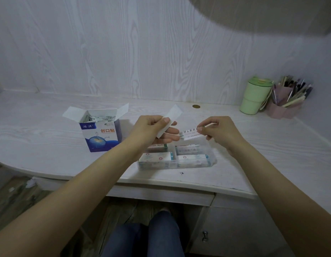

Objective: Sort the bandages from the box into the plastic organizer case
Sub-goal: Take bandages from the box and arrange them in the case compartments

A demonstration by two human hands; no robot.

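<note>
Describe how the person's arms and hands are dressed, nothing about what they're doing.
Both forearms are bare as far as the frame shows; no sleeves are in view. The left hand and right hand wear no gloves, and no rings, watch or bracelets show on the fingers or wrists. Nails look short and unpainted. Blue jeans cover the legs below the desk.

Front face of the open bandage box (pixel 100 135): big orange-red characters read 创口贴. Above them sits a blue panel with white brand characters, too blurred to make out, and the small line under the orange word is unreadable too. The wrapped bandage (pixel 191 134) pinched in the right hand (pixel 218 131) carries dark printed characters, too small to read. Wrappers in the organizer case (pixel 176 165) show print, none legible.
</note>
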